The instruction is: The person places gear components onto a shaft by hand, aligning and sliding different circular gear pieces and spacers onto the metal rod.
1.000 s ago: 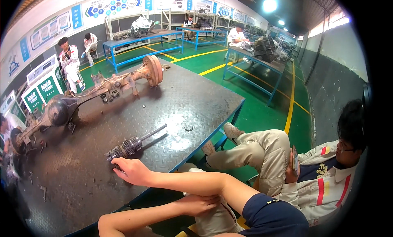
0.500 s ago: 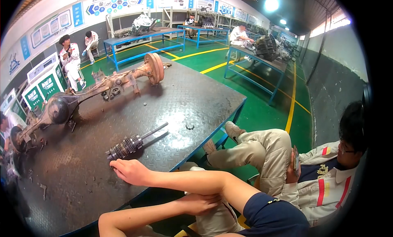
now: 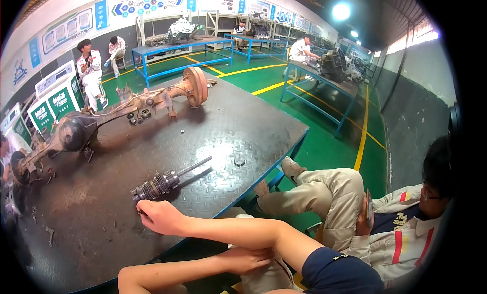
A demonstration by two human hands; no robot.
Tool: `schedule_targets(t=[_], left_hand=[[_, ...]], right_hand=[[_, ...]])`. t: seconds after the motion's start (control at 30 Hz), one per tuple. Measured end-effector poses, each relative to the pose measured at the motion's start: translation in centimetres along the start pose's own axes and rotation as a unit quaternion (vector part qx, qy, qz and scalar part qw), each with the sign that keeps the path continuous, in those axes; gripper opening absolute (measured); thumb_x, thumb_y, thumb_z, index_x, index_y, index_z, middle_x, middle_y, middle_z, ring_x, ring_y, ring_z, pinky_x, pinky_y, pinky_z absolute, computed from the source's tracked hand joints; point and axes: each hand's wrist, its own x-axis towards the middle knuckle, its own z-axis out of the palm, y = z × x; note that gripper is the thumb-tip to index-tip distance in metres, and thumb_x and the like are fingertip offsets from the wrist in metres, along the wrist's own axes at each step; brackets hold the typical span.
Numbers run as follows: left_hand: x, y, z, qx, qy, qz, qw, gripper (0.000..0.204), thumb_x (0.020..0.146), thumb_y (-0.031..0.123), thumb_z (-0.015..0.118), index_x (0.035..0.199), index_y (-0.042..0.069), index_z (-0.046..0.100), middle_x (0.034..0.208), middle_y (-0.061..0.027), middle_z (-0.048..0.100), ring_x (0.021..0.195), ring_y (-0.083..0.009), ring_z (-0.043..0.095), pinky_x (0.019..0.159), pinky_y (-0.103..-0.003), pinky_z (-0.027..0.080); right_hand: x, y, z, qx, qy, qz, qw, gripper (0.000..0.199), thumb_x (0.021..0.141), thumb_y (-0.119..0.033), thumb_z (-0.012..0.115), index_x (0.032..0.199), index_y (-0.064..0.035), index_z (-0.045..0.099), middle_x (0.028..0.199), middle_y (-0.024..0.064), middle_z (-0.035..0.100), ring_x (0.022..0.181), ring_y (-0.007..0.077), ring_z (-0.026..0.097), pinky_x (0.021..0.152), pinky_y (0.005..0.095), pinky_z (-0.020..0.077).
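Note:
My right hand [image 3: 165,217] rests at the table's near edge, beside the lower end of a gear shaft [image 3: 158,185]. Its fingers are curled in, and a small dark spot shows at the fingertips; what they pinch is too small to make out. The shaft lies on its side with several toothed gears stacked along it, and its thin bare rod points away to the right. Tucked under my right elbow is my left hand [image 3: 248,259], fingers laid out flat against the arm, their tips partly hidden. It sits over my light trousers.
A rusty axle housing with a brake drum [image 3: 196,87] spans the far left of the metal table [image 3: 243,116]. A dark curved part [image 3: 239,163] and small loose parts lie about. At my right sits a person [image 3: 401,218] holding a phone. Blue-framed benches [image 3: 182,48] stand beyond.
The whole view has shifted slightly, so the scene sits a little to the right. My right hand stays curled by the shaft's end, and my left hand remains under the elbow.

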Motion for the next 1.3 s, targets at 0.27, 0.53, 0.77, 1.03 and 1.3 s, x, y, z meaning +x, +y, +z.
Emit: schedule_targets(t=[0.27,0.53,0.77,1.03,1.3], left_hand=[[-0.8,-0.1,-0.6,-0.052,0.032,-0.002,0.998,0.036,0.095,0.013,0.044,0.126,-0.003,0.054,0.131,-0.0217,0.053,0.125,-0.0363,0.051,0.106,-0.046,0.042],[-1.7,-0.3,-1.6,-0.013,0.024,0.018,0.999,0.047,0.082,0.025,0.063,0.120,-0.001,0.055,0.123,-0.0205,0.056,0.121,-0.0344,0.051,0.110,-0.046,0.035],[-1.5,-0.5,-1.4,0.010,0.043,0.037,0.998,0.055,0.078,0.027,0.068,0.123,-0.002,0.053,0.130,-0.0205,0.054,0.126,-0.0332,0.048,0.111,-0.045,0.033],[0.2,-2.0,-1.4,0.027,0.097,0.103,0.990,0.046,0.086,0.026,0.056,0.121,-0.004,0.056,0.123,-0.0205,0.059,0.120,-0.0348,0.053,0.109,-0.046,0.037],[2.9,-4.8,2.6,0.125,0.219,0.193,0.948,0.024,0.099,0.028,0.052,0.101,0.007,0.065,0.100,-0.0090,0.064,0.095,-0.0302,0.059,0.084,-0.045,0.047]], right_hand=[[1.2,0.6,1.3,0.008,-0.004,-0.003,1.000,0.020,0.088,-0.008,0.062,0.102,0.0003,0.050,0.088,0.0183,0.059,0.080,0.0369,0.063,0.065,0.0422,0.0502],[4.3,3.5,1.7,0.038,-0.057,0.088,0.994,0.022,0.092,-0.017,0.062,0.105,-0.0014,0.053,0.093,0.0201,0.065,0.087,0.0396,0.063,0.074,0.0435,0.0495],[4.4,7.7,-1.9,0.097,0.026,0.217,0.971,0.021,0.088,-0.015,0.065,0.093,0.0029,0.056,0.077,0.0186,0.064,0.070,0.0285,0.063,0.067,0.0366,0.0496],[1.5,11.0,-5.7,-0.087,0.048,0.221,0.970,0.037,0.092,-0.034,0.061,0.092,0.0028,0.060,0.090,0.0221,0.060,0.085,0.0388,0.056,0.077,0.0463,0.0454],[0.3,8.5,-7.0,0.097,0.061,0.240,0.964,0.015,0.095,-0.013,0.061,0.084,-0.0023,0.061,0.068,-0.0062,0.051,0.057,0.0020,0.040,0.050,0.0214,0.0298]])
